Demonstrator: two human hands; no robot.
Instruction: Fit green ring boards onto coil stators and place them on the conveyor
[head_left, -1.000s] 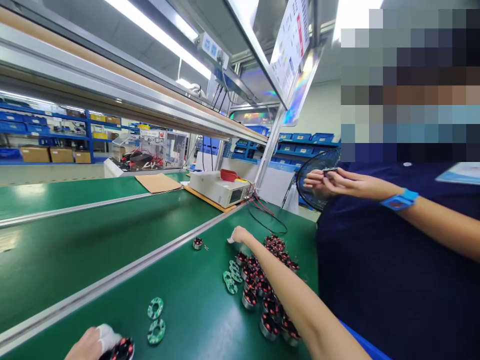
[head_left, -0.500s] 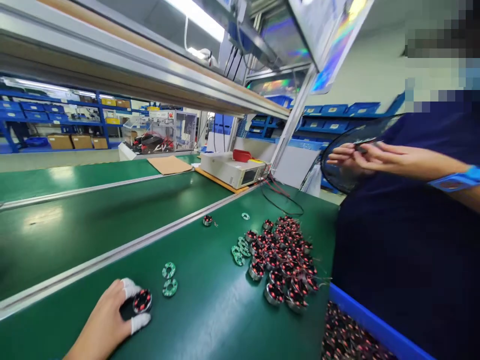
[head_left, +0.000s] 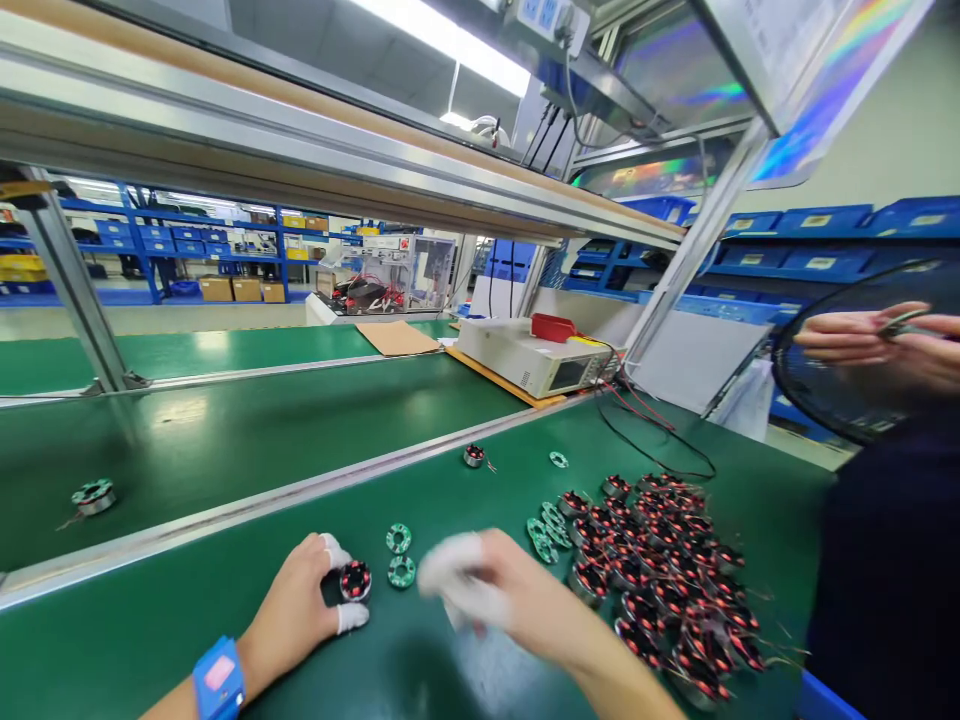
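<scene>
My left hand point(head_left: 296, 597), with white finger cots on thumb and finger, grips a small motor stator point(head_left: 355, 580) with red windings. The stator rests on the green table, windings facing up. My right hand point(head_left: 499, 590), also in white finger cots, hovers to the right and is smeared by motion; whether it holds anything is hidden. Between the two hands lie two ring-shaped green circuit boards, an upper ring point(head_left: 398, 538) and a lower ring point(head_left: 401, 572). More green rings point(head_left: 547, 530) lie beside a large cluster of stators point(head_left: 660, 570) on the right.
A single stator point(head_left: 474, 455) and a lone ring board point(head_left: 559, 460) sit farther back. Beyond the metal rail, a stator topped by a green ring point(head_left: 94, 496) stands at left. A bench instrument point(head_left: 525, 355) with cables is at the back. Another person's hands point(head_left: 885, 340) are at right.
My right hand has come into view from below, near the ring boards. My left hand still grips the stator. The view has turned left, so the scene shifts rightward.
</scene>
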